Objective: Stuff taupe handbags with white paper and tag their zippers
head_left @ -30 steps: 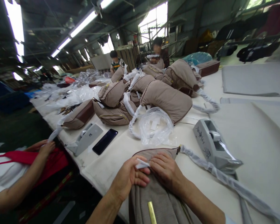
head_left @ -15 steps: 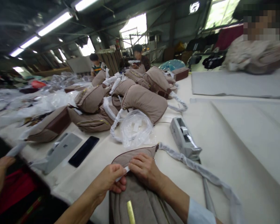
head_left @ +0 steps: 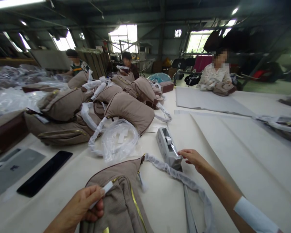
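A taupe fabric bag (head_left: 121,194) with gold zips lies on the table in front of me. My left hand (head_left: 87,202) is closed over its upper left part, pinching a white-wrapped zipper pull (head_left: 108,187) between thumb and fingers. My right hand (head_left: 194,158) is at the front end of a grey tape dispenser (head_left: 168,147), its fingers stretched out and their tips at the cutting edge, near the clear tape. Whether those fingertips grip the tape end is too small to see. A second wrapped pull (head_left: 142,182) hangs at the bag's right side.
A plastic-wrapped strap (head_left: 179,176) curves right from the bag. Beyond lie a clear plastic bag (head_left: 120,139) and a heap of taupe bags (head_left: 131,111). At left are a black phone (head_left: 45,173) and another tape dispenser (head_left: 16,171). Several people sit across the table.
My right hand has left the bag and moved right to the tape dispenser. My left hand still pinches the wrapped pull. The view has turned right; another person's hand at the left is out of view.
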Demonstrator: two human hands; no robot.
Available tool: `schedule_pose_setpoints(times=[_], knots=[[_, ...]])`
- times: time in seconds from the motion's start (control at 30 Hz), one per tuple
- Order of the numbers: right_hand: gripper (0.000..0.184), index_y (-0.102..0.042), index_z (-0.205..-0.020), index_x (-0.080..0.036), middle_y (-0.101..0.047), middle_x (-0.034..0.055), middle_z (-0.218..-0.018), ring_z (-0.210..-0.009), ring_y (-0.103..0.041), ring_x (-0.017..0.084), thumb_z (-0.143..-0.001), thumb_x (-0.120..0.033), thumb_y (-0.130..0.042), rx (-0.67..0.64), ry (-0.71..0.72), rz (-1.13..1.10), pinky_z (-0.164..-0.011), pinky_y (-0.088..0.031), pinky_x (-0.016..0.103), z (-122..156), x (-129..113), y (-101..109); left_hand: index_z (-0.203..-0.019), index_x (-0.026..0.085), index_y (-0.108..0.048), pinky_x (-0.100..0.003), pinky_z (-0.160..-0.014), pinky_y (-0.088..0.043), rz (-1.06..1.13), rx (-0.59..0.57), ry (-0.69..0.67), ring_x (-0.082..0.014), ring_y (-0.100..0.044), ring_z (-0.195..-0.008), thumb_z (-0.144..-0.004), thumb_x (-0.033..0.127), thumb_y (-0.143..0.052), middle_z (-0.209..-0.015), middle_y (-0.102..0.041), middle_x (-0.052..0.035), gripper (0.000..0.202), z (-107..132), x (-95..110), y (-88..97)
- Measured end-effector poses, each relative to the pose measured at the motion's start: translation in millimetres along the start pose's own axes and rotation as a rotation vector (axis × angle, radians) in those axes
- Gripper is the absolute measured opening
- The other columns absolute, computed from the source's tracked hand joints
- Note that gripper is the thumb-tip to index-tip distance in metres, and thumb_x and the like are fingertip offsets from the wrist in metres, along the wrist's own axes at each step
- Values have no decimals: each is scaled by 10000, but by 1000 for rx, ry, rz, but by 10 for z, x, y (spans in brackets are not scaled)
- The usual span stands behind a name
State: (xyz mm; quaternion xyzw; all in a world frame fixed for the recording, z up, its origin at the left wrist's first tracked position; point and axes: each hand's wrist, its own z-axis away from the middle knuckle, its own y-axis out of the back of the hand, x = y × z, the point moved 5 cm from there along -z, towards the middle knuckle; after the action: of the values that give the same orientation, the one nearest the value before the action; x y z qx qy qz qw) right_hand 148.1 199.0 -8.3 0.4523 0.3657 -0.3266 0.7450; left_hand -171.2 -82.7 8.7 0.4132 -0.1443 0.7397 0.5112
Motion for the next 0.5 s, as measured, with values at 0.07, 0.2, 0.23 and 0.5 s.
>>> schedule_pose_setpoints(times=[0.07, 0.2, 0.23, 0.5], knots=[[286, -676, -691, -166, -641, 59, -781, -790, -552, 198, -600, -429, -613, -31, -72, -45, -650, -419, 308, 1, 20, -60, -600, 157, -490, -149, -419, -377, 5, 1, 4, -111, -578, -457, -554, 557, -728, -518, -572, 19, 468, -2, -1, -5], [210, -643, -630, -174, -626, 51, -764, -763, -532, 184, -539, -361, -668, -74, -154, -119, -645, -407, 300, -6, -41, -95, -593, 150, -496, -144, -413, -375, 16, -11, 8, -110, -578, -454, -553, 542, -738, -510, -574, 18, 462, -14, -13, -10], [192, -635, -618, -177, -621, 46, -755, -754, -526, 180, -529, -341, -679, -77, -161, -136, -642, -400, 295, 4, -65, -79, -592, 148, -500, -142, -410, -373, 19, -18, 5, -107, -576, -451, -560, 540, -736, -508, -574, 18, 458, -20, -20, -10], [273, -634, -652, -175, -553, 5, -663, -609, -443, 120, -542, -405, -730, -99, -145, -259, -564, -350, 253, 437, -66, 23, -601, 156, -505, -147, -403, -386, 71, -39, 4, -106, -571, -442, -547, 519, -750, -511, -570, 25, 441, -37, -40, -2]])
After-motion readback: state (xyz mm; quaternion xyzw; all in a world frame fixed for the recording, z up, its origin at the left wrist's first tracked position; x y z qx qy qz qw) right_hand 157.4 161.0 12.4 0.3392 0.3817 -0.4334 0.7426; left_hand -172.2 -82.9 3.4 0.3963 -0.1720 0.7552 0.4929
